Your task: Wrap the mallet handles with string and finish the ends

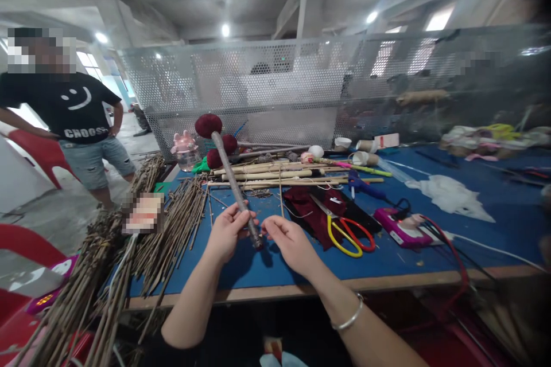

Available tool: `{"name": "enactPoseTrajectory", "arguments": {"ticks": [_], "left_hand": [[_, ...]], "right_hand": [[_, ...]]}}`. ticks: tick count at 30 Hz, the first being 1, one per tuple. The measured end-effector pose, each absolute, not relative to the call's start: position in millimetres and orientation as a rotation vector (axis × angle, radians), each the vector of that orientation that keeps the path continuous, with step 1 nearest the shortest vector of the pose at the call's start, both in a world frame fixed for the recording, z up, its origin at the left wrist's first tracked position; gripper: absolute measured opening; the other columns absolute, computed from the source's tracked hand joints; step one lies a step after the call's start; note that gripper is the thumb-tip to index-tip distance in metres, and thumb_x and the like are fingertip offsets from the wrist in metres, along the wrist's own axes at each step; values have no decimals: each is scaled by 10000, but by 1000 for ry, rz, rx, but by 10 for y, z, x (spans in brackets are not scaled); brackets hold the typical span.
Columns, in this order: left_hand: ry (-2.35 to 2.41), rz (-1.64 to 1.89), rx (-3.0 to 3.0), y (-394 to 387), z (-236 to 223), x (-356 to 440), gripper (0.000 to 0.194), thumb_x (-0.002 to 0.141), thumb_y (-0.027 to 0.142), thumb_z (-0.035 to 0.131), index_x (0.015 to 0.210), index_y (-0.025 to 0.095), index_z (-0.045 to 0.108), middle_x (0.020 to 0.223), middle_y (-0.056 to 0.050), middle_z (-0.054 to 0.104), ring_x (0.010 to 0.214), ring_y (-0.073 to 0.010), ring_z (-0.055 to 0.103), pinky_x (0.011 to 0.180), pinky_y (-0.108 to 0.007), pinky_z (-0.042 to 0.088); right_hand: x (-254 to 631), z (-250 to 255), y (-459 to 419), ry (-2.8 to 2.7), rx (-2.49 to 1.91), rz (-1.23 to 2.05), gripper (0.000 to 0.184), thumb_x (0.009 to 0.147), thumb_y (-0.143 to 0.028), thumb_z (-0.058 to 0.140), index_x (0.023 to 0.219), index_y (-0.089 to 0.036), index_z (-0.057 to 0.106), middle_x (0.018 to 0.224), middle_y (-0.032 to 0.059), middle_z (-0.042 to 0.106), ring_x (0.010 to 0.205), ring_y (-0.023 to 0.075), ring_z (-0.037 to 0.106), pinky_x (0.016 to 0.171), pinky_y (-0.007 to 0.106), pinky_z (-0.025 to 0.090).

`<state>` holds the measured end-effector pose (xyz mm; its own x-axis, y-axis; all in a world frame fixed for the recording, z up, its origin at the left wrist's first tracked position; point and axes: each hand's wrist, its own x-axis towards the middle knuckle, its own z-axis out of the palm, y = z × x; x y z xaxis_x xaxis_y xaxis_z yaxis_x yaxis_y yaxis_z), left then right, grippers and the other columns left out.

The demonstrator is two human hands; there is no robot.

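A grey wrapped stick with a round, dark red padded head (232, 175) slants up and away over the table. Near its lower end, my left hand (227, 230) is closed around the shaft. My right hand (289, 239) is just right of that end, its thumb and fingers pinched together; what they hold, if anything, is too small to make out. Similar dark red heads (224, 146) lie behind, beside a bundle of pale sticks (275, 175). To the right are scissors (344, 235) with yellow and red handles, resting on dark red cloth (301, 206).
Bundles of thin brown twigs (172, 229) lie along the left. A blue glue gun (365, 188), a purple power strip (402, 229) with cables and a white plastic bag (451, 195) are on the right. A perforated screen (206, 80) stands behind; a person (81, 109) stands at left.
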<state>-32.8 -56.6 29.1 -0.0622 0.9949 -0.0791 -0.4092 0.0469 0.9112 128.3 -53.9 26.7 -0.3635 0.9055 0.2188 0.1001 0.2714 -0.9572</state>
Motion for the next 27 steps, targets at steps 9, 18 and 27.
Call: {"name": "enactPoseTrajectory", "arguments": {"ticks": [9, 18, 27], "left_hand": [[959, 1389, 858, -596, 269, -270, 528, 634, 347, 776, 1064, 153, 540, 800, -29, 643, 684, -144, 636, 613, -279, 540], [847, 1291, 852, -703, 341, -351, 476, 692, 327, 743, 1098, 158, 562, 804, -38, 646, 676, -136, 649, 545, -186, 481], [659, 984, 887, -893, 215, -73, 463, 670, 352, 761, 1051, 151, 590, 793, -56, 661, 641, -157, 656, 539, -203, 467]], "right_hand": [[1215, 157, -644, -1652, -1117, 1162, 148, 759, -317, 605, 702, -181, 600, 623, 7, 616, 556, 128, 539, 527, 232, 403], [1811, 157, -360, -1650, -1387, 951, 197, 791, -367, 543, 785, -197, 642, 490, -19, 535, 440, 128, 475, 467, 250, 370], [1386, 490, -247, -1240, -836, 1785, 300, 809, -476, 551, 928, -201, 570, 711, 0, 606, 603, 124, 566, 540, 231, 443]]}}
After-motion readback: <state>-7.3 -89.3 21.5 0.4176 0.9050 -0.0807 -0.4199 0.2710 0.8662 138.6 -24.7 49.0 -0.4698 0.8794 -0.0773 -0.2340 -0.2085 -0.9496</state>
